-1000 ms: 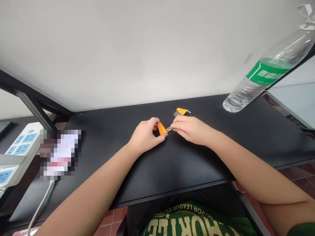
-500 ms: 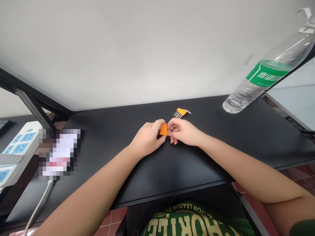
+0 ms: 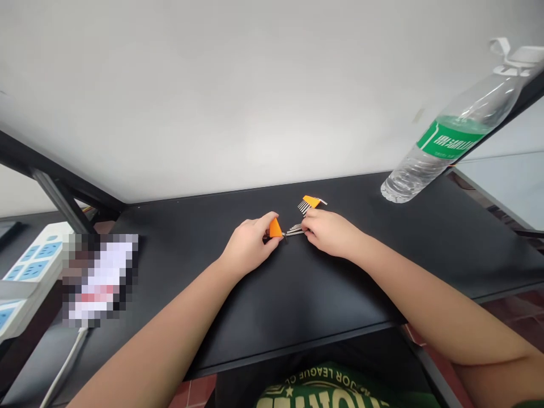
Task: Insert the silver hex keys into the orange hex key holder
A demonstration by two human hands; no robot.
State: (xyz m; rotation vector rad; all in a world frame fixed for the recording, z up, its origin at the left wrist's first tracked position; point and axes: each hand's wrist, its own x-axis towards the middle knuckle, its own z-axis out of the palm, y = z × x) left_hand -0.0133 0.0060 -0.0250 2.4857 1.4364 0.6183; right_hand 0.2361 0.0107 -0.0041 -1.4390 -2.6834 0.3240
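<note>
My left hand [image 3: 249, 243] is closed around an orange hex key holder [image 3: 275, 228], thumb and fingers on its sides. Thin metal hex keys [image 3: 294, 230] stretch across the gap between my hands, close above the black tabletop. Their right ends are pinched in the fingers of my right hand [image 3: 327, 231], which partly hide them. A short dark tip shows at the holder's lower right corner. Just behind my right hand lies a second orange holder [image 3: 312, 201], with several metal keys fanned out to its left and one bent end on its right.
A large water bottle [image 3: 450, 139] with a green label stands at the back right of the black table [image 3: 204, 221]. On the left are a blurred-out flat object [image 3: 102, 277] with a white cable [image 3: 63, 368] and a white power strip [image 3: 38, 255]. A pale wall rises behind.
My right hand has moved right, away from the orange holder, and hex keys now show between my hands. The left hand has shifted slightly left. The view has tilted a little upward.
</note>
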